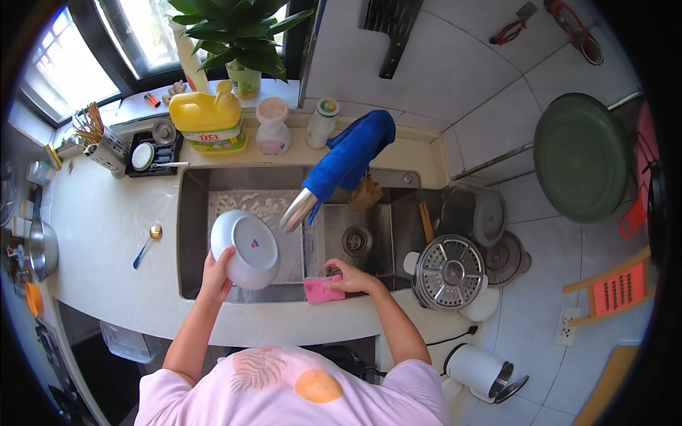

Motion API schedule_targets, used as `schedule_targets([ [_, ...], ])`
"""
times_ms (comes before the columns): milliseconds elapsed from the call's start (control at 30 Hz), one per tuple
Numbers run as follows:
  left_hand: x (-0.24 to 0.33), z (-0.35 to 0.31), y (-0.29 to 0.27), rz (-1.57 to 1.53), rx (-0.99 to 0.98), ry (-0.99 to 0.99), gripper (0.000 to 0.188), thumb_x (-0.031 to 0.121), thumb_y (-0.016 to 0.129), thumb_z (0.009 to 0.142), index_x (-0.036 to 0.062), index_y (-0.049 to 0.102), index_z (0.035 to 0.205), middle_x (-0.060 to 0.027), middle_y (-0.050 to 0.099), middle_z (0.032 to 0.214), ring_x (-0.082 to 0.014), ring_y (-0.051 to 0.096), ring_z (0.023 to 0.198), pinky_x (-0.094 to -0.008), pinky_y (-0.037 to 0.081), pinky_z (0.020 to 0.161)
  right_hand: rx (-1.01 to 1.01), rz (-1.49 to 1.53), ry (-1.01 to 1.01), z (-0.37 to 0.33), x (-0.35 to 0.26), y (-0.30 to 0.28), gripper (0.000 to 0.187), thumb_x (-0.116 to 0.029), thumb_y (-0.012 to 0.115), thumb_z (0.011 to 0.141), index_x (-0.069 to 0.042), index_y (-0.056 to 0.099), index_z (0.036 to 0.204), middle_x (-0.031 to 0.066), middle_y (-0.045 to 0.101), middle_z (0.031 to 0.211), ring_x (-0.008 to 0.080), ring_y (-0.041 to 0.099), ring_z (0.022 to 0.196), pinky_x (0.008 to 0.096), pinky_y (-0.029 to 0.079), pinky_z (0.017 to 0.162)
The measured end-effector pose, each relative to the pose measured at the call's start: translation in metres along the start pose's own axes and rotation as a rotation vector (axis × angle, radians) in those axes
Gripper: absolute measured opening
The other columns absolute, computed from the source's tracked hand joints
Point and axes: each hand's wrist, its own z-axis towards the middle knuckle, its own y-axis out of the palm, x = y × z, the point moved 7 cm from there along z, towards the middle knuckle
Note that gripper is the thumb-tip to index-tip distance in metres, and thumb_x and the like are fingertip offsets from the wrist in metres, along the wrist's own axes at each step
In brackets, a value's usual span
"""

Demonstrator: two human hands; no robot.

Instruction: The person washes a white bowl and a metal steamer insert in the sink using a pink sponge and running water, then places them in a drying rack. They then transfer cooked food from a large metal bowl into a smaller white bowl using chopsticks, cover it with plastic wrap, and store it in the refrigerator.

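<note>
A white bowl [244, 250] is tilted over the left part of the metal sink [193, 234], its underside with a small mark turned up. My left hand [217, 275] grips it by its lower left side, thumb on the outside. At the sink's front edge, my right hand [348, 277] has its fingers closed on a pink sponge [325, 290]. Between and beyond my hands, the faucet [298, 210] reaches over the sink with a blue cloth [352, 153] draped on it. No water stream shows at its mouth.
Behind the sink stand a yellow jug [207, 121], a white bottle [273, 128] and a jar [323, 124]. A spoon [148, 245] lies on the left counter. To the right are a steamer insert [450, 272], chopsticks [426, 221] and a white kettle [477, 370].
</note>
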Motion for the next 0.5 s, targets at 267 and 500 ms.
schedule_targets([
  [267, -0.005, 0.007, 0.005, 0.009, 0.008, 0.001, 0.045, 0.013, 0.058, 0.082, 0.0025, 0.039, 0.121, -0.0117, 0.052, 0.111, -0.0222, 0.052, 0.101, -0.0357, 0.045, 0.085, 1.009, -0.057, -0.068, 0.018, -0.087, -0.144, 0.021, -0.022, 0.061, 0.080, -0.001, 0.059, 0.080, 0.0141, 0.061, 0.069, 0.0214, 0.060, 0.065, 0.0308, 0.046, 0.059],
  [500, -0.013, 0.018, 0.028, 0.056, -0.037, -0.021, 0.040, 0.011, 0.059, 0.082, 0.0022, 0.042, 0.117, -0.0115, 0.055, 0.105, -0.0203, 0.055, 0.095, -0.0334, 0.048, 0.077, 1.148, -0.356, -0.169, 0.112, -0.085, -0.239, 0.013, -0.009, 0.059, 0.078, -0.001, 0.060, 0.087, 0.0154, 0.063, 0.082, 0.0271, 0.061, 0.075, 0.0349, 0.046, 0.065],
])
